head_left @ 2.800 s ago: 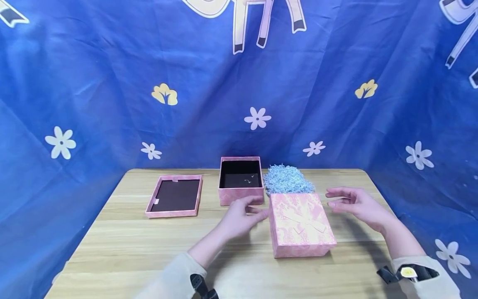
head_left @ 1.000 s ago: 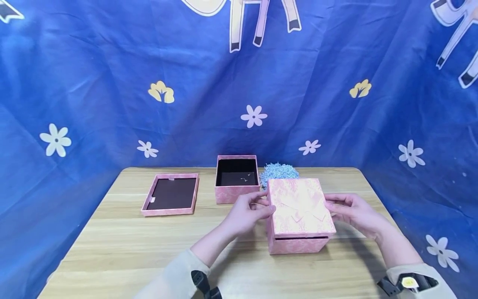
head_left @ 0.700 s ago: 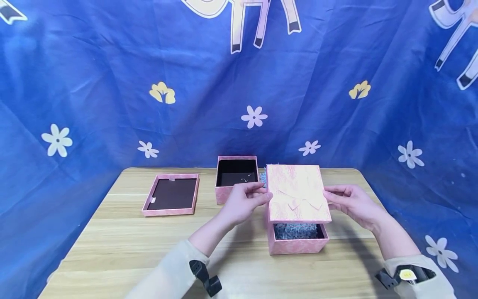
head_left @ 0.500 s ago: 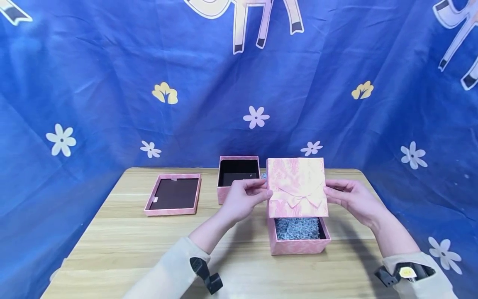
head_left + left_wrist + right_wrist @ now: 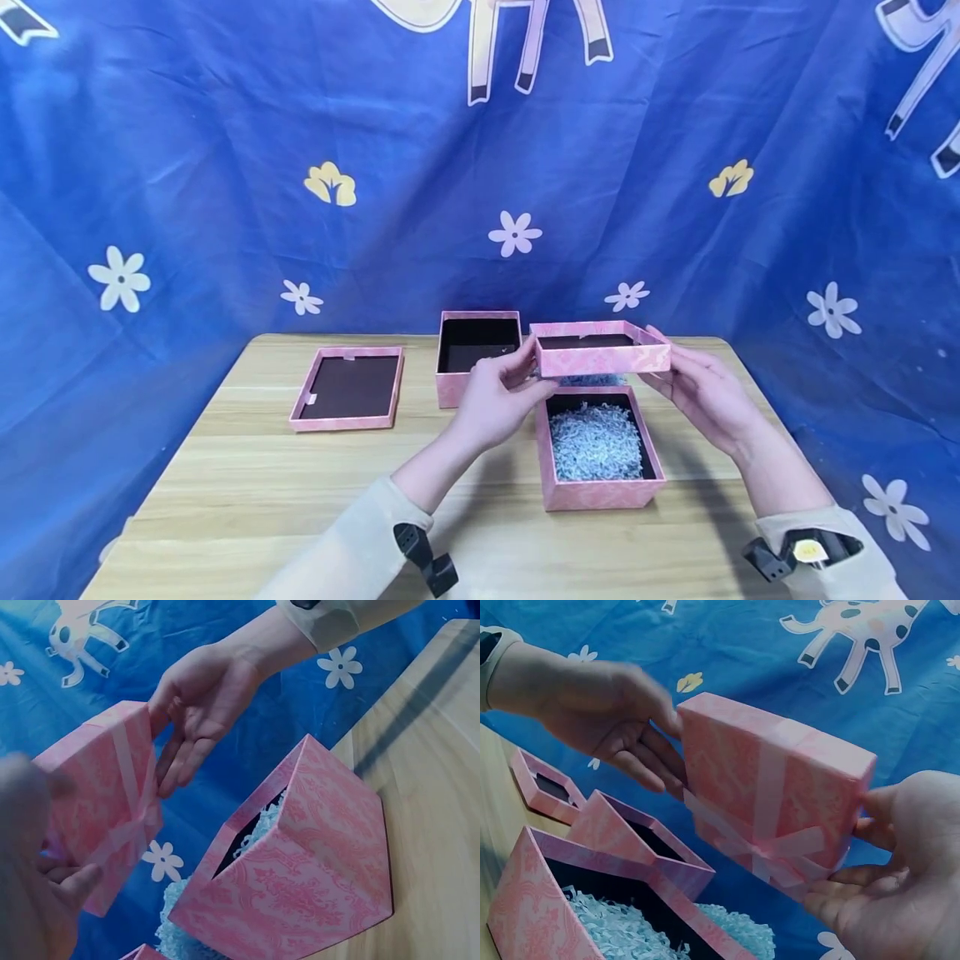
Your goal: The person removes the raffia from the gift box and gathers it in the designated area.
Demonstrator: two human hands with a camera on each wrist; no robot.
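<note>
A pink patterned box lid with a ribbon bow is held in the air between both hands, its dark inside turned toward the head view. My left hand grips its left edge, and my right hand grips the right edge. Below it stands the pink gift box, uncovered, with blue shredded paper inside. In the right wrist view the lid shows its bow side, with the right hand at one edge and the left hand at the other.
Behind to the left is a second pink box, open, with a dark interior. Another lid lies inside-up at the table's left. A pile of blue shredded paper sits behind the filled box. A blue printed cloth surrounds the wooden table.
Both hands took hold of the lid, lifted it off the front box and raised it toward the back. It has tipped over so its inside now shows, and the shredded paper is uncovered.
</note>
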